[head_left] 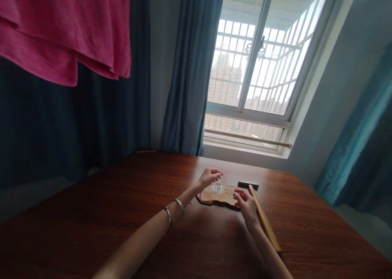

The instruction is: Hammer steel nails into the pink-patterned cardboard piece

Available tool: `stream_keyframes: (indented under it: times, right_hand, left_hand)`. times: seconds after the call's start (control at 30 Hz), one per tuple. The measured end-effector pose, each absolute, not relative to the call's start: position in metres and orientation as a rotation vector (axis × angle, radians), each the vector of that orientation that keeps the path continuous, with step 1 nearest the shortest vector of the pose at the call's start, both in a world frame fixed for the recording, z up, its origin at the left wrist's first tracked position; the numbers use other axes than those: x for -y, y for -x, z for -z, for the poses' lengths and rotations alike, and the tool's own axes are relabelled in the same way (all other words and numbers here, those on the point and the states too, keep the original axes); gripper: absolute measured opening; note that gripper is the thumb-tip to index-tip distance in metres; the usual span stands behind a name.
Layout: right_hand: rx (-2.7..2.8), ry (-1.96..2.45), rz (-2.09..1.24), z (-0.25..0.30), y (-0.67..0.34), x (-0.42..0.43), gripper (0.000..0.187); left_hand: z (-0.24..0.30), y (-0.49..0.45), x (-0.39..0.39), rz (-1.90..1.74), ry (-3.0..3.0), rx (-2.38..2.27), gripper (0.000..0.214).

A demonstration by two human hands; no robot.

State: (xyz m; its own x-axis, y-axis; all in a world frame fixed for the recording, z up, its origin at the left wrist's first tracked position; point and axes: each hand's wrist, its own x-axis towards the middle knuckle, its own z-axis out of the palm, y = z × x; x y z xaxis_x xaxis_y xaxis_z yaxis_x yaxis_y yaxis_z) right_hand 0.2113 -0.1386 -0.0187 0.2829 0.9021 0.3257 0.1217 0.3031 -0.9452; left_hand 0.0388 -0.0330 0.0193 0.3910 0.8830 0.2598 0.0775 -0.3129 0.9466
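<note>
On the table lies a flat, uneven-edged piece (226, 195) with a speckled, pale orange top and a dark edge. Several thin, nail-like pins (217, 186) stand upright near its far side. My left hand (210, 176) hovers above its far left part, close to the pins, with thumb and fingers pinched together. By its right end is my right hand (246, 204), fingertips also pinched. Whatever either hand holds is too small to make out. A hammer (263, 218) with a dark head and pale wooden handle lies just right of my right hand.
The reddish-brown wooden table (92, 226) stretches toward a barred window (254, 58). Blue curtains (190, 75) hang at the back and sides. A pink cloth (67, 30) hangs at upper left. A small thin object (146, 151) lies at the table's far left edge.
</note>
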Motion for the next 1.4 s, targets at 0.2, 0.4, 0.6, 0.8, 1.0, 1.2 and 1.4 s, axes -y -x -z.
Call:
stream_keyframes:
  times: [0.2, 0.4, 0.6, 0.8, 1.0, 1.2, 1.4]
  right_hand:
    - [1.244, 1.226, -0.681, 0.019, -0.219, 0.106, 0.036]
    - [1.431, 1.261, -0.544, 0.023, -0.208, 0.071, 0.034]
    - [1.503, 1.258, -0.486, 0.037, -0.201, 0.056, 0.026]
    - [1.558, 1.259, -0.44, 0.044, -0.202, 0.056, 0.027]
    - [1.59, 1.27, -0.405, 0.047, -0.202, 0.056, 0.026]
    - [1.617, 1.274, -0.403, 0.052, -0.201, 0.054, 0.024]
    - [1.629, 1.266, -0.375, 0.055, -0.201, 0.052, 0.024]
  left_hand:
    - [0.006, -0.03, 0.008, -1.224, -0.989, -0.748, 0.028]
    - [0.027, -0.039, 0.005, -1.226, -0.82, -0.641, 0.031]
    - [0.034, -0.044, 0.007, -1.194, -0.896, -0.623, 0.036]
    - [0.041, -0.049, 0.006, -1.147, -1.012, -0.701, 0.043]
    - [0.041, -0.05, 0.008, -1.12, -1.035, -0.703, 0.042]
    - [0.038, -0.049, 0.01, -1.083, -1.092, -0.75, 0.041]
    - [0.041, -0.05, 0.008, -1.057, -1.134, -0.797, 0.039]
